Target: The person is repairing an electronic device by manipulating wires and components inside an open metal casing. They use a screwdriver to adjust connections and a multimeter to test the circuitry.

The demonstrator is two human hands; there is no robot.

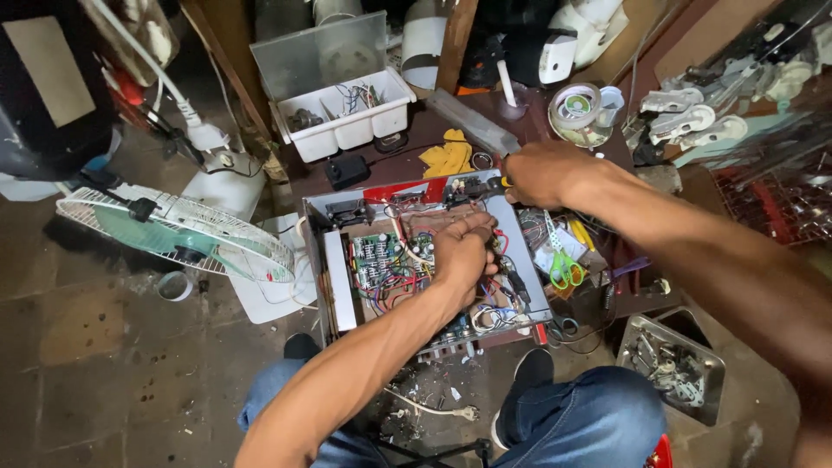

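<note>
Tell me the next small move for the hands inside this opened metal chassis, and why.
Probably steady the tool tip before pressing: the right hand holds a yellow-handled tool at the rear edge of the chassis, while the left hand is closed over the wire bundle, hiding what it grips.

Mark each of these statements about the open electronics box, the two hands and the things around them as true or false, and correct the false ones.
1. The left hand is down inside the open electronics box, among its wires. True.
2. The right hand rests on the fan. False: it is at the box's far edge, gripping a yellow-and-black tool handle.
3. Green-handled scissors lie to the right of the box. True.
4. The fan stands upright. False: it lies on the floor, left of the box.
5. A white compartment tray sits beyond the box. True.
</note>
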